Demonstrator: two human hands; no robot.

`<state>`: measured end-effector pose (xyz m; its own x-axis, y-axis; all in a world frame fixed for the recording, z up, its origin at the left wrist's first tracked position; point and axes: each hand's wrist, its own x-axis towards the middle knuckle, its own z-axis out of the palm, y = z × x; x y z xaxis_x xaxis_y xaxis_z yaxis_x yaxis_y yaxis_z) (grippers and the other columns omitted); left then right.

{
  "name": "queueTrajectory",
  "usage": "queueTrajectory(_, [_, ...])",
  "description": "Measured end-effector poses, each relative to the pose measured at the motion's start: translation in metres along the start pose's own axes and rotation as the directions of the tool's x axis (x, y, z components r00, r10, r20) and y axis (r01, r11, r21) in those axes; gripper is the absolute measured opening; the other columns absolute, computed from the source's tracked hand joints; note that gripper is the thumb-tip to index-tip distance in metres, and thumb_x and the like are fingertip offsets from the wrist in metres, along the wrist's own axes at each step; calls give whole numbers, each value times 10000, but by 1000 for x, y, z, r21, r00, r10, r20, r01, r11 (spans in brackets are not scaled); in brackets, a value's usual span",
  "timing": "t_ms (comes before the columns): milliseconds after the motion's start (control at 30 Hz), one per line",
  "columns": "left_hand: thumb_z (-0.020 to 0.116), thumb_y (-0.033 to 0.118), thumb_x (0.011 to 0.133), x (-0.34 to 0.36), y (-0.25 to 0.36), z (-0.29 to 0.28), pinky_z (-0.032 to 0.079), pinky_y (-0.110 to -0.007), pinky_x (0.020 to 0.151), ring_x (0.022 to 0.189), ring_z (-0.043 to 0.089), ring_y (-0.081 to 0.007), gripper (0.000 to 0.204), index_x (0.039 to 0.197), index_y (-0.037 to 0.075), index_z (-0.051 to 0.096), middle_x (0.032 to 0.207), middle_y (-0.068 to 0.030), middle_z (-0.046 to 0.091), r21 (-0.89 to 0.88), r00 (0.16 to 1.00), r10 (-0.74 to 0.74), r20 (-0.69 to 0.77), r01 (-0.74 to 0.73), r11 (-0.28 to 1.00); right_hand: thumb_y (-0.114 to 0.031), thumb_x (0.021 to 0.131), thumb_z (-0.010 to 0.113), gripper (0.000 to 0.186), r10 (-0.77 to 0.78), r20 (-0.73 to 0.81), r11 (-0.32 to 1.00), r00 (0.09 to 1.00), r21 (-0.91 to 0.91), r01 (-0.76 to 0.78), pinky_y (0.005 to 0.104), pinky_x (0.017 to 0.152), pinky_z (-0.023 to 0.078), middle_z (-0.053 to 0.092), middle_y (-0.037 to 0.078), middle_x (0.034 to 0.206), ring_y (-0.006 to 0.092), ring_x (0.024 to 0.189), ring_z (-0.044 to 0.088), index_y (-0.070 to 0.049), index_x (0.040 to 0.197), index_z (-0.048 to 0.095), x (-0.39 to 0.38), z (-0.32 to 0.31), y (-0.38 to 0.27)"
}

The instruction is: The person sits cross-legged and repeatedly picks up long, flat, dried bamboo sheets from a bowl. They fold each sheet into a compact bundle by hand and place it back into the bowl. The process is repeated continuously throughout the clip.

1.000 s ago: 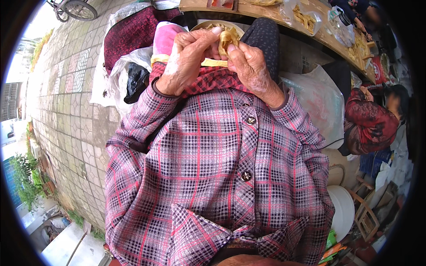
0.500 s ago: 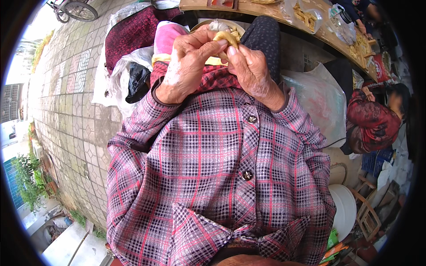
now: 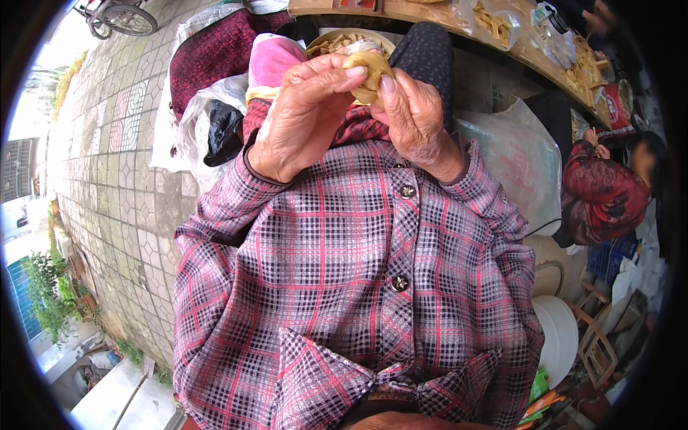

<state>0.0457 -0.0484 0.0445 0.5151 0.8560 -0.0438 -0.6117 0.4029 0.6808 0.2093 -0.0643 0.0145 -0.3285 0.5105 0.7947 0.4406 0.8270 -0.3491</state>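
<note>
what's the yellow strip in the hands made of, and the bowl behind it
The yellow strip looks like a thin, pliable dried leaf or husk, matte and creased, folded between both hands. The bowl seems pale, smooth plastic or enamel; only its rim shows, so hard to tell.

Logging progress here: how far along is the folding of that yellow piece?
Done: a bowl behind the hands already holds similar yellowish pieces. In hand: both hands, left and right, pinch one yellow piece, partly folded, fingers at its top. Left: more pieces lie in a bag on the table.
</note>
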Motion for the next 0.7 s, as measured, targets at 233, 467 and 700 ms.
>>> queueTrajectory(233, [609, 45, 849, -5, 6, 4, 443, -251, 799, 881, 566, -121, 70, 858, -23, 621, 979, -60, 589, 12, 932, -57, 359, 56, 998, 7, 868, 543, 179, 8, -87, 997, 996, 82, -1, 363, 459, 451, 546, 162, 671, 284, 549, 597, 124, 1003, 524, 4, -6, -14])
queueTrajectory(467, [552, -2, 863, 0, 4, 1, 469, -190, 664, 782, 572, -68, 46, 841, -21, 588, 918, -58, 592, 424, 977, 178, 120, -213, 880, -25, 817, 617, 116, -30, 42, 986, 999, -162, 37, 342, 422, 428, 519, 113, 594, 233, 475, 562, 28, 831, 516, 1, -10, -4])
queueTrajectory(700, [560, 123, 917, 0, 9, -13, 486, -192, 532, 599, 592, -75, 192, 947, -52, 633, 665, -23, 596, 696, 997, -64, 40, 19, 718, -83, 796, 661, 191, -128, 77, 952, 989, -271, 144, 324, 455, 477, 561, 97, 627, 225, 518, 597, 36, 877, 534, -5, -6, 18])
